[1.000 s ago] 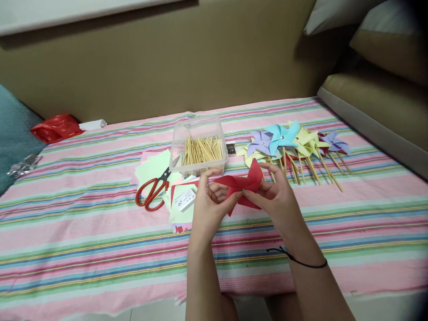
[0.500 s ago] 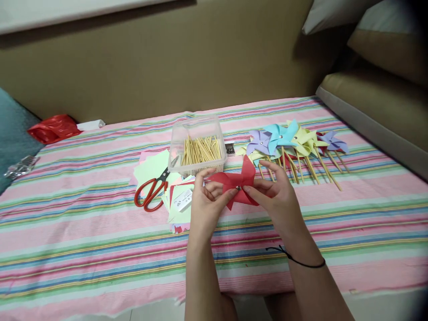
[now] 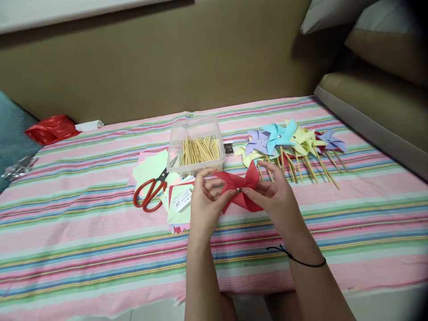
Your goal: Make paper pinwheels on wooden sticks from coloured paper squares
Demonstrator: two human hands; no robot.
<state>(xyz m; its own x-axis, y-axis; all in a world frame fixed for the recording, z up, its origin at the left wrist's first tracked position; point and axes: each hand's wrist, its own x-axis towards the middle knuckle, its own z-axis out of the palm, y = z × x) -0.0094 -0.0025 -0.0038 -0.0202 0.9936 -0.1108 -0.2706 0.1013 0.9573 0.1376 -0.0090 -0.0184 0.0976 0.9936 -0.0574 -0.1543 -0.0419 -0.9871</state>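
A red paper pinwheel without a visible stick is held up between both my hands. My left hand grips its left side, the thumb pressed near the small metal fastener at the centre. From the other side, my right hand pinches it, thumb close to the same fastener. My fingers behind the paper are partly hidden. Beyond them stands a clear plastic box of short wooden sticks. Left of my left hand lie a stack of coloured paper with a small white box on top, and red-handled scissors.
Finished pinwheels on sticks lie piled at the right. A small packet of dark fasteners is beside the plastic box. A red plastic bag sits at the far left. Striped cloth covers the surface; a sofa cushion borders its right.
The red pinwheel has turned and tilted a little between my hands, its upper blade shifting right. Both thumbs stay near its centre.
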